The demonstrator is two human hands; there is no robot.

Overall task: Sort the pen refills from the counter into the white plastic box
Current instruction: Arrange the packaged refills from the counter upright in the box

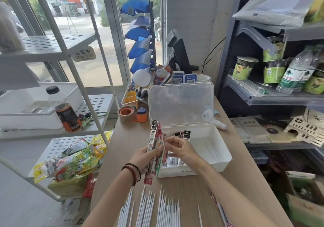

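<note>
The left hand (142,157), with a beaded bracelet at the wrist, has its fingers clamped round a bunch of long narrow red-and-black pen refill packets (154,135), held upright above the pale wooden surface (122,139). Just beside it, the right hand (182,149) pinches the edge of one packet between its fingers. Behind them sits the white plastic box (206,139), its clear lid (180,104) standing open, with more refill packets (173,162) lying inside at its left end. Loose white pen refills (149,204) lie in rows on the near surface.
</note>
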